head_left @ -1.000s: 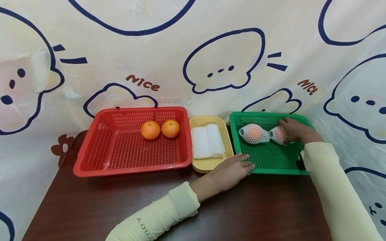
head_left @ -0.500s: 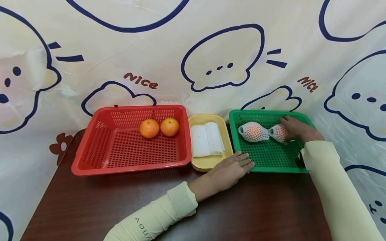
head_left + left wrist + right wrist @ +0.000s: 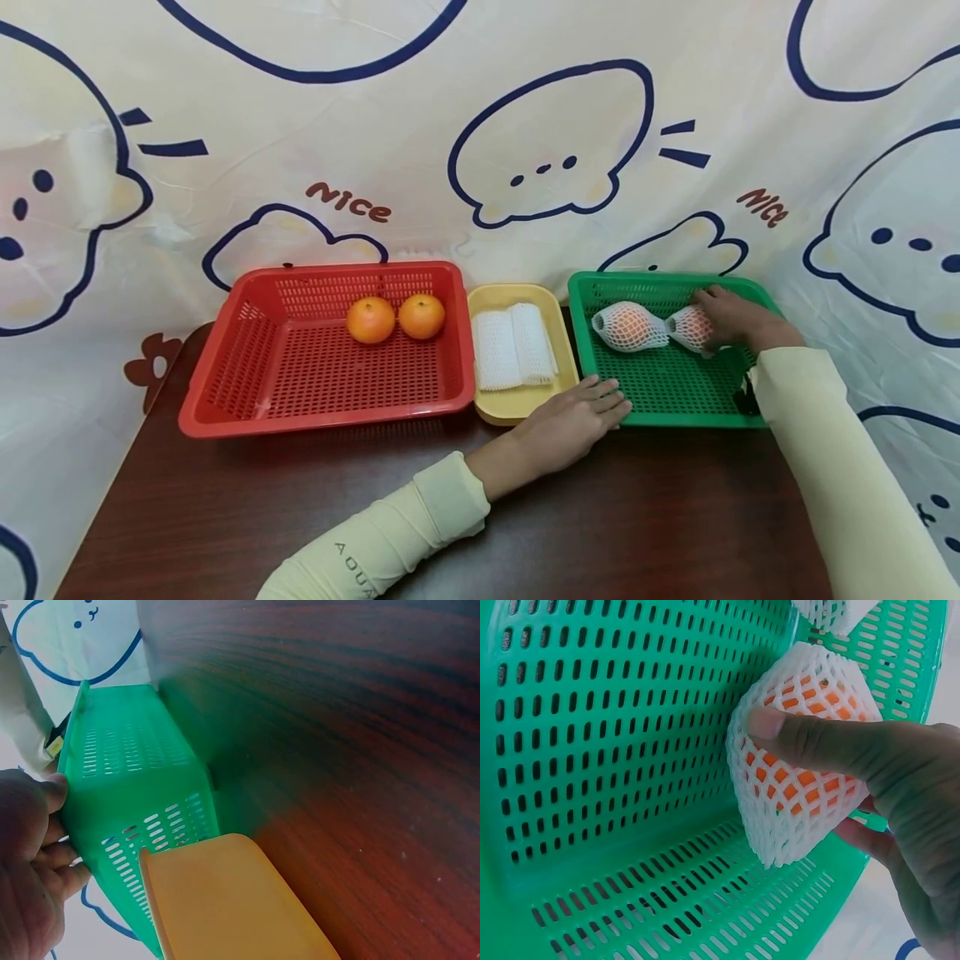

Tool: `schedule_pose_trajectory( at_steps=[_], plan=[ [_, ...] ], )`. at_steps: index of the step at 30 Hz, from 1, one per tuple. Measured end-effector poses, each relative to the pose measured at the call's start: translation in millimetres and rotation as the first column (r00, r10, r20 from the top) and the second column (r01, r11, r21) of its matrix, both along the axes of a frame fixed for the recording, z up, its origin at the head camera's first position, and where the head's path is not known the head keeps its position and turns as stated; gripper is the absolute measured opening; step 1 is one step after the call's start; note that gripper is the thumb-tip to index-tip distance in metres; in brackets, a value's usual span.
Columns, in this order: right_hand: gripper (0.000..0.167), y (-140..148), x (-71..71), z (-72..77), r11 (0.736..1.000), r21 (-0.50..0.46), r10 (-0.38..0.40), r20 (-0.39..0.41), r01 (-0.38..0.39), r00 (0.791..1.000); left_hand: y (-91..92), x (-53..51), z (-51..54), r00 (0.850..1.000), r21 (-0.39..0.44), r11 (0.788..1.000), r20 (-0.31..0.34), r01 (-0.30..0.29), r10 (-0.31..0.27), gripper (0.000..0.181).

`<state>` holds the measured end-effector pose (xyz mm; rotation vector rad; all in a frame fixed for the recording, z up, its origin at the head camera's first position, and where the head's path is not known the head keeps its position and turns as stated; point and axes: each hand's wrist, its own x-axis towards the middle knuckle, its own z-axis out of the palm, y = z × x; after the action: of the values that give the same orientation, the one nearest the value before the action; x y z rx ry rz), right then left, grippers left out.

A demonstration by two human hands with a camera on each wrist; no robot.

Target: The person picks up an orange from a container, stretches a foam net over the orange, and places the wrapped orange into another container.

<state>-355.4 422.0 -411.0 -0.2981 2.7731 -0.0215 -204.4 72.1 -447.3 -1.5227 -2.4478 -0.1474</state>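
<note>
My right hand grips an orange in a white foam net inside the green basket, thumb laid across the netting in the right wrist view. Left of it, a second netted orange lies in the same basket, end to end with the first. My left hand rests at the basket's near left corner, its fingers fairly straight and touching the rim. The left wrist view has that hand's fingers against the outside of the green wall.
A yellow tray with white foam nets stands between the baskets. In the red basket on the left are two bare oranges, one beside the other. A printed cloth hangs behind the dark wooden table.
The head view has shifted slightly. Both hands stay in nearly the same places, the right still holding the netted orange.
</note>
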Motion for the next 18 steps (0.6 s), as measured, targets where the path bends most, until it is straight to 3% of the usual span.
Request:
schedule_pose_trajectory(
  at_steps=[7,10,12,15,18],
  plan=[
    [0.089,-11.4,1.7,5.1,0.999,0.029,0.014,-0.004,-0.013,1.0,-0.8,-1.9,-2.0,1.0,0.008,1.0,-0.009,-0.01,0.01,0.041],
    [0.091,-21.8,3.3,8.2,0.997,0.075,0.036,-0.039,-0.033,0.999,-2.7,-0.4,-0.1,0.999,0.0,0.999,-0.016,-0.04,0.04,0.045],
    [0.087,-34.3,5.9,12.1,0.992,0.109,0.072,-0.09,-0.062,0.993,-7.0,1.9,6.4,0.997,0.006,0.997,0.012,-0.071,0.071,0.048],
    [0.075,-61.2,12.7,19.0,0.984,0.121,0.156,-0.212,-0.133,0.965,-22.2,7.5,23.7,0.988,0.052,0.991,0.104,-0.123,0.118,0.051],
    [0.056,-99.4,20.6,27.1,0.978,0.059,0.206,-0.346,-0.198,0.915,-48.2,13.8,40.4,0.978,0.15,0.974,0.151,-0.169,0.146,0.05]
  ],
)
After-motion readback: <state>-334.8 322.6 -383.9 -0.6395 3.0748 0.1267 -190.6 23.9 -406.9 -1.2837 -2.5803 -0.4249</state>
